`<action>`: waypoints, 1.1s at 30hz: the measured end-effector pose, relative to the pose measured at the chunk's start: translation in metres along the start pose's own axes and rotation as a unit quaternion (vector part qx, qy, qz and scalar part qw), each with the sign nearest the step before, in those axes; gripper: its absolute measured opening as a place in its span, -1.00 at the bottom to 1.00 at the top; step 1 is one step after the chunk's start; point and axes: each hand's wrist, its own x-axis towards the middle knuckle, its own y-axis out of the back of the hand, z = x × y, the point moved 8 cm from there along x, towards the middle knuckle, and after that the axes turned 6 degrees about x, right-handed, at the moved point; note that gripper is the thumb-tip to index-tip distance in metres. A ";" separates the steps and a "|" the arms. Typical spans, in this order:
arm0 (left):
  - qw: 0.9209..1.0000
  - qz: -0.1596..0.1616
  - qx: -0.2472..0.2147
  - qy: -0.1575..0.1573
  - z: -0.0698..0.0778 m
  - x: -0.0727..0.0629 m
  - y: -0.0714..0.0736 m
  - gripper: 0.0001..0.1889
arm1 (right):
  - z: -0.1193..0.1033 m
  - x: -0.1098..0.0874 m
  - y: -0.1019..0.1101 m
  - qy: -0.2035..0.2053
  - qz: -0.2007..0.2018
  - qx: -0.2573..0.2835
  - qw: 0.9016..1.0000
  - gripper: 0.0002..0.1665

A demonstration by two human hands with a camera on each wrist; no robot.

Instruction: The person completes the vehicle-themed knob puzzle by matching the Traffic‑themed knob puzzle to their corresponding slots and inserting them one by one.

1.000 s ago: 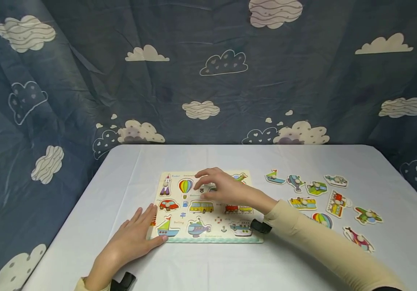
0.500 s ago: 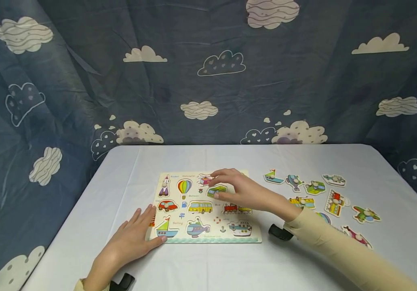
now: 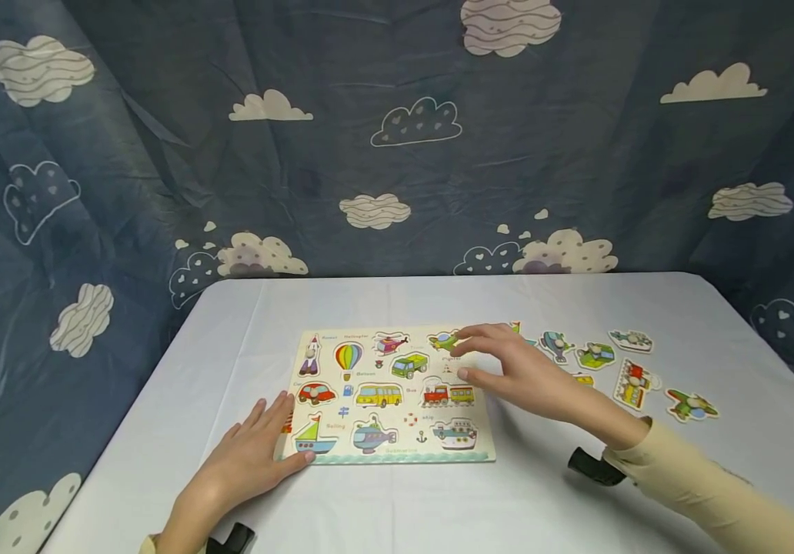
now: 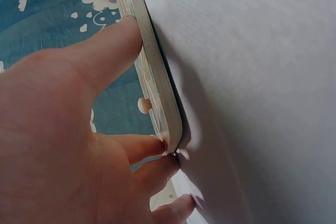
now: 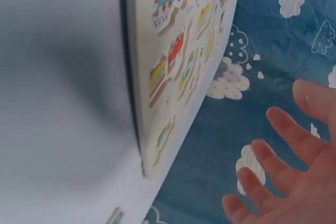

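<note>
A wooden vehicle puzzle board (image 3: 397, 457) lies flat on the table. My left hand (image 3: 248, 458) rests on its lower left corner, thumb on the front edge and fingers along the left side. In the left wrist view a wooden knob (image 4: 143, 105) stands up from the board near that corner. The rocket (image 3: 310, 356) and the red car (image 3: 316, 393) sit on the board's left side. My right hand (image 3: 518, 373) hovers over the upper right edge, fingers spread and nothing held, overlapping the plane picture (image 3: 442, 341) in the head view.
Loose knobbed pieces lie to the right: a helicopter-like blue piece (image 3: 555, 346), a green truck (image 3: 595, 355), a ship (image 3: 631, 340), a train (image 3: 634, 384) and a plane (image 3: 692, 405). My right arm covers others. A cloud-patterned cloth (image 3: 397, 169) hangs behind the white table (image 3: 341, 300).
My right hand has moved rightward across the board, uncovering the helicopter and green truck pictures; its forearm now hides some loose pieces. My left hand has stayed at the corner.
</note>
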 end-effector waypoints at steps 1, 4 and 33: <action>1.000 0.000 0.001 0.000 0.000 0.000 0.000 0.04 | 0.002 -0.004 0.003 -0.004 0.004 0.001 1.000 -0.72; 1.000 -0.001 0.001 0.001 0.000 0.000 -0.001 0.04 | 0.006 -0.016 0.010 -0.021 0.013 0.001 1.000 -0.74; 1.000 -0.003 0.002 -0.007 0.002 0.001 0.001 0.04 | 0.039 -0.127 0.076 -0.152 0.135 -0.047 0.978 -0.58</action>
